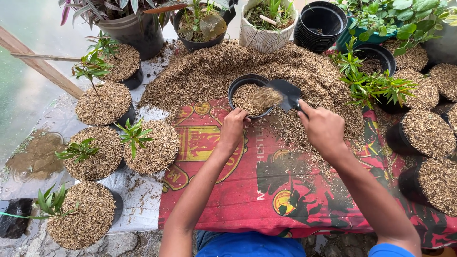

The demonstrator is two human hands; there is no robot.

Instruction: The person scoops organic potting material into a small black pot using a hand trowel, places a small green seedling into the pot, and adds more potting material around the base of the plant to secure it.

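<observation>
Hands of a seated person work over a red patterned cloth (pixel 266 190) spread on the ground, seen from above. The left hand (pixel 233 127) grips the near rim of a small black plastic pot (pixel 236 85), fingers curled closed over its edge, steadying it. The pot stands at the far edge of the cloth, against a broad heap of dry brown husks (pixel 214 66), and is partly filled with the same husks. The right hand (pixel 323 127) is closed around the handle of a black hand scoop (pixel 285 90), whose blade is tilted over the right side of the pot; a blurred clump of husks (pixel 266 96) is falling from it into the pot. Loose husks lie scattered across the cloth near both hands. To the left, on a pale sheet, stand several filled pots topped with husks, each with a small green seedling (pixel 134 135). A stack of empty black pots (pixel 320 24) sits beyond the heap, with more leafy plants and filled pots on the right.
</observation>
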